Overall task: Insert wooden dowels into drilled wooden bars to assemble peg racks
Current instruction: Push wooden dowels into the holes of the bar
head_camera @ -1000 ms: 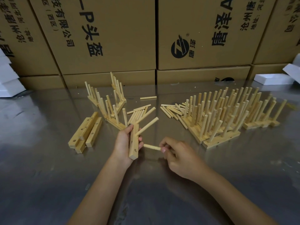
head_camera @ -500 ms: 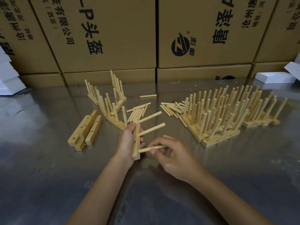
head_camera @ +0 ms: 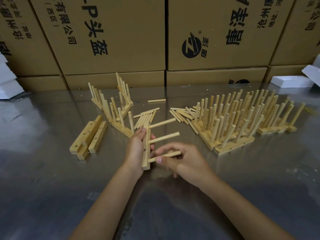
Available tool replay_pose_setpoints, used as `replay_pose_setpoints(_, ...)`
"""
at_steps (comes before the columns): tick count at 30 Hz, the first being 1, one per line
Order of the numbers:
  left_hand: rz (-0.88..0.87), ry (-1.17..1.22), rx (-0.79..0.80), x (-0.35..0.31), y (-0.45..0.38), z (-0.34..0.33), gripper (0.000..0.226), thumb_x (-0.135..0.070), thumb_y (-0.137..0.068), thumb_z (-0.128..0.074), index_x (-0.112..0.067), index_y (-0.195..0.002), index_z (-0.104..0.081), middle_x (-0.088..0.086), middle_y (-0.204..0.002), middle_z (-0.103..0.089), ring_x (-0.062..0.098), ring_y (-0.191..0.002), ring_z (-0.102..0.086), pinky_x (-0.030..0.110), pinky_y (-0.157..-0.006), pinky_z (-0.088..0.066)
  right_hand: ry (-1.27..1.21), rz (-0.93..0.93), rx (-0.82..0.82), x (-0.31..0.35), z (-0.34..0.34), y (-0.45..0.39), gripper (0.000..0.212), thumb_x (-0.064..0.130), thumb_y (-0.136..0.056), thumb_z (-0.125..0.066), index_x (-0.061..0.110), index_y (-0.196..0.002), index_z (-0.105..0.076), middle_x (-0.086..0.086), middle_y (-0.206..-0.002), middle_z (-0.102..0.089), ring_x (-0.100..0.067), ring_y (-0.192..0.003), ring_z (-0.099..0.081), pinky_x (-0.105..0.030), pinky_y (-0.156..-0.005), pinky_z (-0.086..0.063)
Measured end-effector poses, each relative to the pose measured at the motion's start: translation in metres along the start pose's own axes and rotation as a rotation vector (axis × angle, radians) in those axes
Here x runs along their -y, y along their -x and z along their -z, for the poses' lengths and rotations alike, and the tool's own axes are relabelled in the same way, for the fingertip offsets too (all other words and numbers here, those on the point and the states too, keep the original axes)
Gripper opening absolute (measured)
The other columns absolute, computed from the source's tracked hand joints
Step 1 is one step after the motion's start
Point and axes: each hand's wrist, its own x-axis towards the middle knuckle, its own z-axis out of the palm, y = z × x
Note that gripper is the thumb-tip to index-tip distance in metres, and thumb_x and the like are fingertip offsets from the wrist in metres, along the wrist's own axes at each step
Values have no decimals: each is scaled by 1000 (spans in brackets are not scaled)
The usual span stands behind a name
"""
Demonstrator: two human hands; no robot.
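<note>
My left hand (head_camera: 136, 149) grips a drilled wooden bar (head_camera: 146, 153) held on end above the metal table (head_camera: 52, 187). Two dowels (head_camera: 163, 136) stick out of the bar to the right. My right hand (head_camera: 183, 161) pinches a third dowel (head_camera: 166, 155) whose left end meets the bar near its lower end. Loose dowels (head_camera: 145, 117) lie just behind the bar, and more loose dowels (head_camera: 181, 114) lie to the right of them.
Empty drilled bars (head_camera: 90, 137) lie stacked at the left. Finished peg racks (head_camera: 242, 118) crowd the right side, and other racks (head_camera: 112, 106) stand behind my left hand. Cardboard boxes (head_camera: 112, 32) wall the table's back; white foam pieces (head_camera: 290, 81) sit at both far corners.
My right hand brought the third dowel leftward until its tip reached the bar's lower hole. My left hand has kept hold of the bar, turning it slightly.
</note>
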Motion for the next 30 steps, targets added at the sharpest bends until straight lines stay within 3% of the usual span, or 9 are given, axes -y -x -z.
replay_pose_setpoints(2, 33, 35, -7, 1, 1, -1, 25, -29, -105, -41, -9, -105, -58, 6, -74, -56, 19, -60, -50, 30, -56, -44, -192, -123, 13, 3, -3, -1, 21, 22, -81, -81, 20, -98, -68, -1, -64, -67, -10, -48, -54, -22, -44, -46)
replay_pose_setpoints(6, 93, 126, -67, -1, 2, -5, 31, -31, -105, -42, -10, -121, -59, 6, -75, -62, 18, -58, -54, 29, -51, -48, 49, -165, -38, -7, -24, 2, 45, 58, -69, -76, 22, -92, -63, 7, -58, -59, -5, -51, -53, -25, -51, -44)
replay_pose_setpoints(10, 28, 71, -41, -1, 3, -7, 37, -28, -107, -37, -11, -136, -52, 13, -88, -60, 18, -55, -59, 33, -56, -51, 87, -134, -118, -13, -33, 1, 31, 50, -71, -72, 20, -76, -69, 10, -59, -63, -2, -53, -55, -24, -53, -45)
replay_pose_setpoints(12, -24, 55, -37, -4, 3, -5, 32, -24, -107, -37, -16, -135, -52, 13, -99, -63, 23, -72, -63, 45, -78, -55, 113, -146, -189, -12, -28, -1, 35, 51, -64, -70, 17, -73, -68, 7, -60, -64, -5, -54, -58, -29, -55, -49)
replay_pose_setpoints(16, -448, -565, -261, -15, -1, 13, 28, -25, -105, -41, -22, -125, -61, 0, -118, -63, 23, -109, -60, 47, -96, -51, 210, -91, -235, -17, -12, -2, 23, 29, -75, -73, 9, -72, -63, 14, -53, -49, -2, -51, -43, -22, -52, -38)
replay_pose_setpoints(19, -737, -832, -446, -30, -5, 37, 27, -17, -102, -45, -17, -120, -64, 1, -120, -57, 16, -107, -53, 31, -88, -39, 279, -53, -175, -20, -11, 0, 22, 28, -79, -72, 9, -74, -61, 14, -54, -48, -2, -51, -43, -17, -49, -36)
replay_pose_setpoints(21, -794, -976, -604, -40, -8, 54, 25, -9, -96, -49, -10, -114, -66, 11, -114, -58, 26, -106, -51, 32, -82, -35, 390, -22, -117, -20, -16, 2, 24, 34, -79, -70, 12, -76, -61, 12, -56, -51, -4, -51, -46, -19, -47, -37)
replay_pose_setpoints(26, -593, -1275, -832, -49, -15, 88, 33, -12, -89, -57, -6, -120, -64, 23, -125, -51, 39, -121, -40, 47, -99, -28, 623, 42, -64, -18, -32, -5, 28, 43, -83, -66, 16, -79, -60, 2, -62, -55, -15, -60, -54, -39, -60, -48)
replay_pose_setpoints(30, -461, -1332, -792, -45, -21, 95, 39, -16, -90, -58, -6, -127, -61, 22, -130, -50, 38, -125, -40, 48, -103, -27, 766, 107, -103, -21, -42, -21, 33, 53, -87, -59, 21, -83, -59, 11, -60, -46, -10, -64, -52, -33, -58, -42)
